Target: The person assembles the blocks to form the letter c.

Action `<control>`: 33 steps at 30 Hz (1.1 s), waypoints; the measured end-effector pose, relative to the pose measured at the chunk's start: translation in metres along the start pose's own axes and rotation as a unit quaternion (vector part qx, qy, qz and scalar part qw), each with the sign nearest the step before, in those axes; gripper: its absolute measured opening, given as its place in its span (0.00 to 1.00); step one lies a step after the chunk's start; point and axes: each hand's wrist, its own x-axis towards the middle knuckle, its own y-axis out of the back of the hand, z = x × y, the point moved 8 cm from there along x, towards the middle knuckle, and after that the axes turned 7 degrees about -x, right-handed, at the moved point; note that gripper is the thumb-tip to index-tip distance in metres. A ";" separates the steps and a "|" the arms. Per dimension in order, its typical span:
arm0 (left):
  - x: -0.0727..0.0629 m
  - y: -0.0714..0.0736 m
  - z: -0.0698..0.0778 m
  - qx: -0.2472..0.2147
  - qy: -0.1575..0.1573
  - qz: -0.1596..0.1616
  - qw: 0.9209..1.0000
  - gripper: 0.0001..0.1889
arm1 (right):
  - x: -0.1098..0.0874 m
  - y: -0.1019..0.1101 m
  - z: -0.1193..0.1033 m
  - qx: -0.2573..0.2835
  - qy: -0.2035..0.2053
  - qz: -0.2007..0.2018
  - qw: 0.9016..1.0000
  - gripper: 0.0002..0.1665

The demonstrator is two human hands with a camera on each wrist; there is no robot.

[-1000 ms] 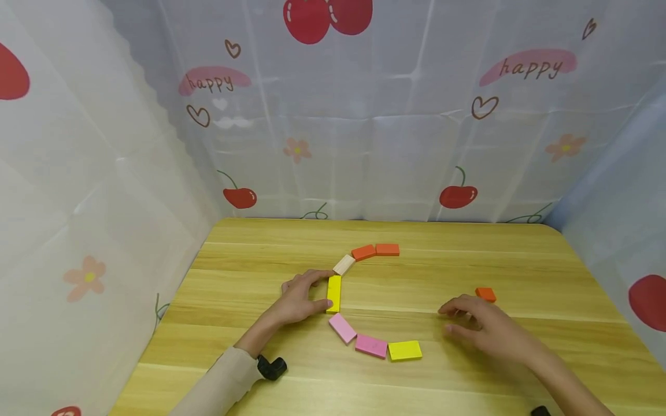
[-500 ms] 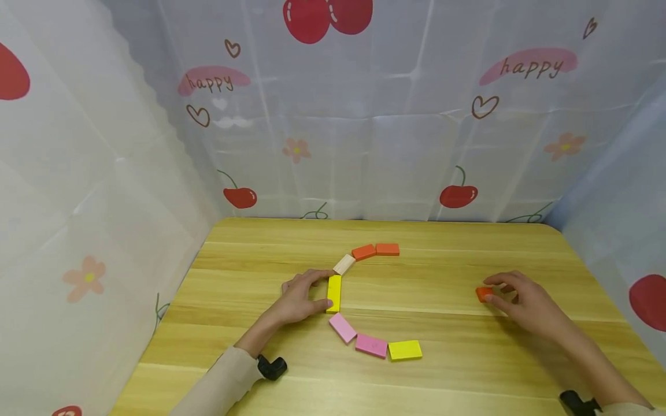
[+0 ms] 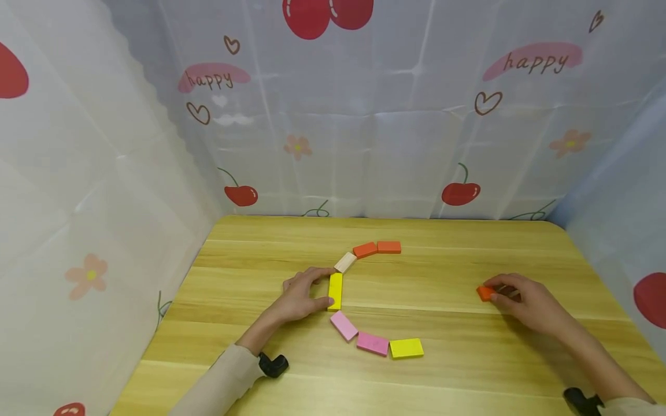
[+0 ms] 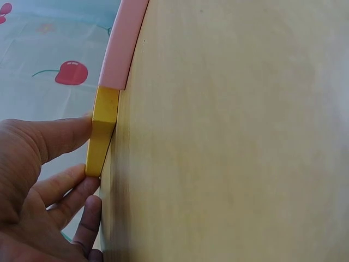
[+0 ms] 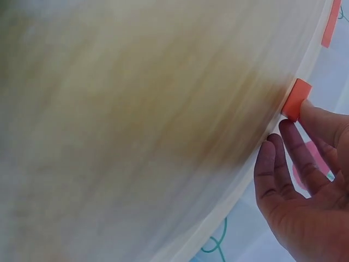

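Observation:
Thumb and index finger of my left hand (image 3: 298, 297) pinch a yellow wooden block (image 3: 336, 290) at its two ends as it lies on the table. In the left wrist view that yellow block (image 4: 102, 134) appears end-on beside a pink block (image 4: 122, 49). Over on the right, my right hand (image 3: 528, 300) pinches a small orange block (image 3: 485, 293) between thumb and index finger. The right wrist view shows this orange block (image 5: 296, 100) at the fingertips, close to the table surface; whether it touches the table I cannot tell.
A curved row lies around the held yellow block: a plain wood block (image 3: 346, 262) and two orange blocks (image 3: 365, 250) above, then a light pink block (image 3: 344, 326), a darker pink block (image 3: 372, 343) and another yellow block (image 3: 407, 348) below. Printed curtains surround the wooden table (image 3: 437, 393).
My right hand has moved right to the small orange block and taken it between thumb and index finger. The left hand has stayed on the yellow block.

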 end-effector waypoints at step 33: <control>0.000 -0.001 0.000 0.002 -0.004 0.005 1.000 0.34 | -0.012 -0.013 -0.025 0.038 0.031 -0.014 0.999 0.14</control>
